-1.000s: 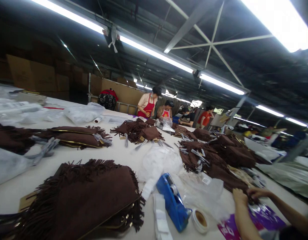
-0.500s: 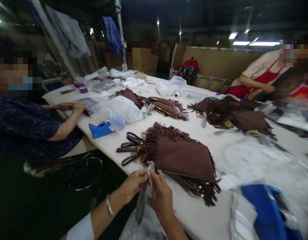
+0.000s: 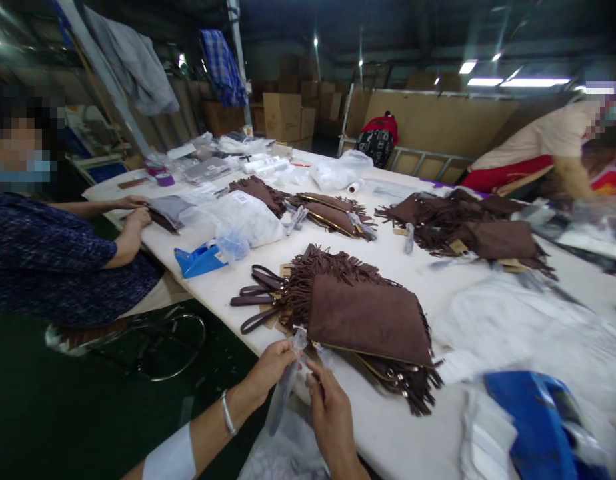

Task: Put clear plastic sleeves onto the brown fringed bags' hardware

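Lower centre: left hand (image 3: 268,371), right hand (image 3: 331,417) both pinching narrow clear plastic sleeve (image 3: 279,403) beside brown suede fringed bag (image 3: 368,320). Probably best gripped near mouth; held taut.

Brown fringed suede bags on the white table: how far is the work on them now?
Done: no wrapped bag is visible. In hand: the left hand and right hand pinch a thin clear plastic strip at the white table edge, beside the nearest stack of brown fringed suede bags. Left: that stack and two farther brown piles lie unwrapped, probably waiting.
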Tool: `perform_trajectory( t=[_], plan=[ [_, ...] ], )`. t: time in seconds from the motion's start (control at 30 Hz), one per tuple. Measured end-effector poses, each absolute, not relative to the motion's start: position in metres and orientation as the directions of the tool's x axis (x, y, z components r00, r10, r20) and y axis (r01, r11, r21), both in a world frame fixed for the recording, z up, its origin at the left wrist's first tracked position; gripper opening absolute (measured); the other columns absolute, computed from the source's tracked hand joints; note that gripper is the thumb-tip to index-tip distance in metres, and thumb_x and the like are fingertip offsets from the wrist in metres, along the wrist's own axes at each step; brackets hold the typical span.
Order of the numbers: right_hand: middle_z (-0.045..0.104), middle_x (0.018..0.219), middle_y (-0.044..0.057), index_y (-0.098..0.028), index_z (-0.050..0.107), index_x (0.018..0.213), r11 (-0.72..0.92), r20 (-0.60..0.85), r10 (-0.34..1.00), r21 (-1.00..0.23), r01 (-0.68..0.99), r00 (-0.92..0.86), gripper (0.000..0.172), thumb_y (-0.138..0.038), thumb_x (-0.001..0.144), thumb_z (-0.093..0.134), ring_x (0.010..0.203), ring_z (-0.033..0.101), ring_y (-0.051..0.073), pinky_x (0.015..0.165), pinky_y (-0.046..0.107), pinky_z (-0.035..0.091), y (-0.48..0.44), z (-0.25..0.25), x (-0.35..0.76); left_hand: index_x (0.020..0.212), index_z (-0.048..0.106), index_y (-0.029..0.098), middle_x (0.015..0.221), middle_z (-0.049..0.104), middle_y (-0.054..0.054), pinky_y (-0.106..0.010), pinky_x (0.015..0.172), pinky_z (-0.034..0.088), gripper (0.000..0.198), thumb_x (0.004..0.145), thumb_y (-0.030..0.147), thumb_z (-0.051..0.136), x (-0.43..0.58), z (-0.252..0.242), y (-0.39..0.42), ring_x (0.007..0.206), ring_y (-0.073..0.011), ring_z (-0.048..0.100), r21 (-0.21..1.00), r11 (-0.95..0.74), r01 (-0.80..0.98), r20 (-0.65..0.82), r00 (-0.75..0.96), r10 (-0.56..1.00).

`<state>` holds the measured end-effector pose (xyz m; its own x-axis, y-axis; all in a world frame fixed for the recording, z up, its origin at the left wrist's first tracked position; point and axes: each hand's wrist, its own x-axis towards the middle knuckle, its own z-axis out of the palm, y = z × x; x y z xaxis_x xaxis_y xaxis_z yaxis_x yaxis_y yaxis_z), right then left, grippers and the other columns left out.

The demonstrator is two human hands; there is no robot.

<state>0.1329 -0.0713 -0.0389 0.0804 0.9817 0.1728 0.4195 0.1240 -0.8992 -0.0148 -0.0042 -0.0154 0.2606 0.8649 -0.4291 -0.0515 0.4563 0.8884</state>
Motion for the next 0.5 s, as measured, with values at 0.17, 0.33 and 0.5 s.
perform_trajectory(
  t=[0.17, 0.33, 0.5],
  plan=[
    [0.071, 0.093, 0.007, -0.018, 0.058, 0.120, -0.168, -0.158, 0.985, -0.963, 0.208, 0.066, 0.038, -0.037, 0.089, 0.046, 0.071, 0.067, 0.019, 0.061, 0.027, 0.054, -0.075, -0.041, 0.119, 0.079, 0.063, 0.015, 0.069, 0.062, -0.002, -0.024, 0.060, 0.039, 0.033, 0.077, 0.048, 0.067, -0.017, -0.018, -0.010, 0.063, -0.0147, 0.056, 0.878, 0.457, -0.140, -0.412, 0.265, 0.872],
    [0.058, 0.061, -0.004, -0.016, 0.056, 0.109, -0.323, -0.315, 0.944, -0.942, -0.089, -0.097, 0.049, -0.055, 0.079, 0.060, 0.042, 0.050, 0.010, 0.038, 0.019, 0.036, -0.079, -0.054, 0.096, 0.086, 0.065, 0.014, 0.070, 0.064, -0.004, -0.025, 0.063, 0.042, 0.036, 0.078, 0.049, 0.067, -0.014, -0.018, -0.011, 0.066, -0.0169, 0.059, 0.885, 0.429, -0.181, -0.389, 0.220, 0.895],
    [0.041, 0.041, -0.010, -0.018, 0.049, 0.070, -0.487, -0.442, 0.868, -0.845, -0.221, -0.225, 0.047, -0.060, 0.067, 0.069, 0.031, 0.031, 0.004, 0.035, 0.018, 0.020, -0.073, -0.055, 0.097, 0.113, 0.061, 0.016, 0.083, 0.069, -0.006, -0.027, 0.069, 0.045, 0.048, 0.082, 0.052, 0.061, -0.019, -0.007, -0.016, 0.075, -0.0187, 0.063, 0.879, 0.438, -0.189, -0.410, 0.171, 0.896]
  ],
)
